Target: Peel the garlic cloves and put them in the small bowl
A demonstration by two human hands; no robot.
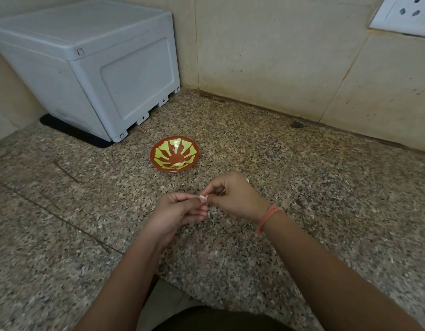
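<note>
Speckled granite counter (302, 187) with small bowl (174, 154) and grey plastic box (92, 68) (on black mat (70, 130)).

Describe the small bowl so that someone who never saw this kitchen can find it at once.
Start at the big grey box in the back left corner of the speckled stone counter. Just off its front right corner sits the small bowl. It is the only dish here: reddish-brown with yellow-green rays inside.
</note>
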